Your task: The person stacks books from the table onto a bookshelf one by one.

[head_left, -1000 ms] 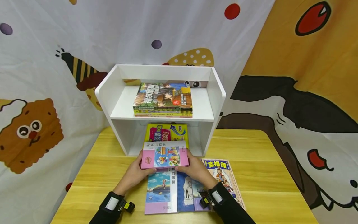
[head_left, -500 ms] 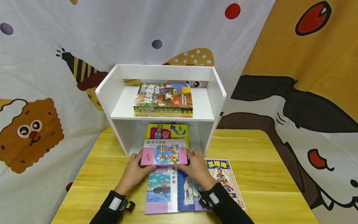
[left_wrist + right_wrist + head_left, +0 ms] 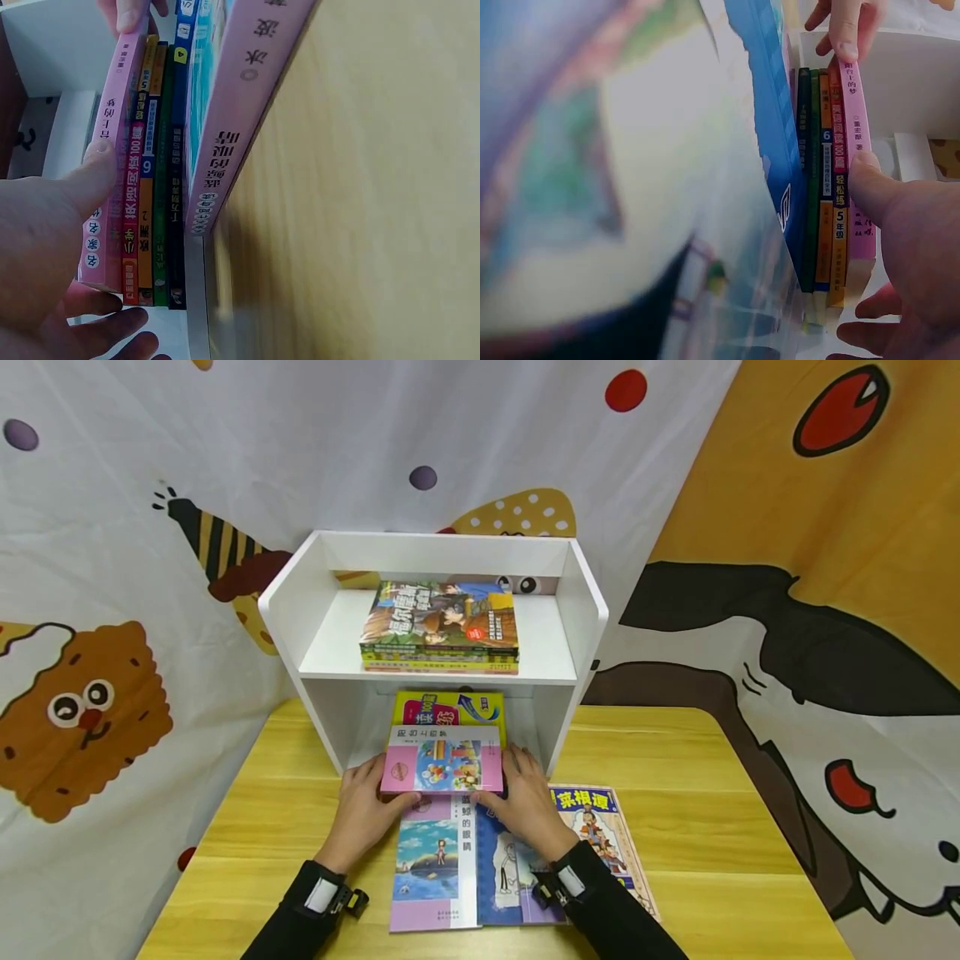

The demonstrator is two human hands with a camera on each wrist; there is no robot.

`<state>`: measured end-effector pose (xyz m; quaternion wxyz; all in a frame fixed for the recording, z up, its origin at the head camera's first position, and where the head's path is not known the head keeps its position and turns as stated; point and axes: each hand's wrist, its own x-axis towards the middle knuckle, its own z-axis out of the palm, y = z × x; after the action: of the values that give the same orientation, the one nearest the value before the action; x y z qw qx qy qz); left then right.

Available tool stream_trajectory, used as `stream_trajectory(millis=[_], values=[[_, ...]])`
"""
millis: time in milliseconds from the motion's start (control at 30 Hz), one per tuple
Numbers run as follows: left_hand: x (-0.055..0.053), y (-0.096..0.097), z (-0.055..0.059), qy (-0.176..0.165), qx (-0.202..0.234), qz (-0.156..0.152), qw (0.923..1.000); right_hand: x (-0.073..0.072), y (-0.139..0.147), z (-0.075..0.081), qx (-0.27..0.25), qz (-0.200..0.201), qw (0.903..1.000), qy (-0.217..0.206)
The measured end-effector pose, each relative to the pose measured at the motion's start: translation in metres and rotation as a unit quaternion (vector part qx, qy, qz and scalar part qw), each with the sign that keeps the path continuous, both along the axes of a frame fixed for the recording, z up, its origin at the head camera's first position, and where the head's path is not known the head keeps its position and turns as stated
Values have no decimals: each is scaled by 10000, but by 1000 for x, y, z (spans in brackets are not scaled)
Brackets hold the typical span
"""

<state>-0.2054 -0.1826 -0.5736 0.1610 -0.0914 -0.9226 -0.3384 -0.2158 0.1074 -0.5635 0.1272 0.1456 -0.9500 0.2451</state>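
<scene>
A pink picture-covered book [image 3: 442, 766] lies flat on top of a stack of books in the lower compartment of the white shelf [image 3: 435, 678], overhanging its front. My left hand [image 3: 363, 814] holds its left end and my right hand [image 3: 525, 802] its right end. Both thumbs rest on the spine, as the wrist views show, while the other fingers reach past the ends. Directly under it is a yellow book [image 3: 487, 706], partly covered. Below that, the left wrist view shows several more spines, among them a green book [image 3: 163, 180].
On the upper shelf lies a pile of books [image 3: 442, 618]. In front of the shelf, a whale-cover book [image 3: 435, 868], a blue book [image 3: 497, 868] and a cream comic-style book [image 3: 600, 835] lie on the wooden table [image 3: 720, 843]. A patterned cloth [image 3: 150, 568] hangs behind.
Both hands have moved the pink book a little away from me, further over the yellow book. More of the whale-cover book's top now shows.
</scene>
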Motion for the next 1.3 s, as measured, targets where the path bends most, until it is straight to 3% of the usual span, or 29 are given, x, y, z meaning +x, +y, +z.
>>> stream_trajectory(millis=[433, 600, 967, 1300], values=[[-6, 3, -2, -237, 13, 220, 9995, -11, -1, 2, 33, -66, 9982, -600], [-10, 4, -3, -68, 9, 305, 9995, -15, -2, 4, 11, -48, 9977, -675], [-16, 6, -3, 86, -8, 414, 9991, -22, 0, 5, 11, 89, 9978, -663], [-22, 9, -1, 25, -84, 500, 9987, -32, -2, 2, 115, -10, 9985, -530]])
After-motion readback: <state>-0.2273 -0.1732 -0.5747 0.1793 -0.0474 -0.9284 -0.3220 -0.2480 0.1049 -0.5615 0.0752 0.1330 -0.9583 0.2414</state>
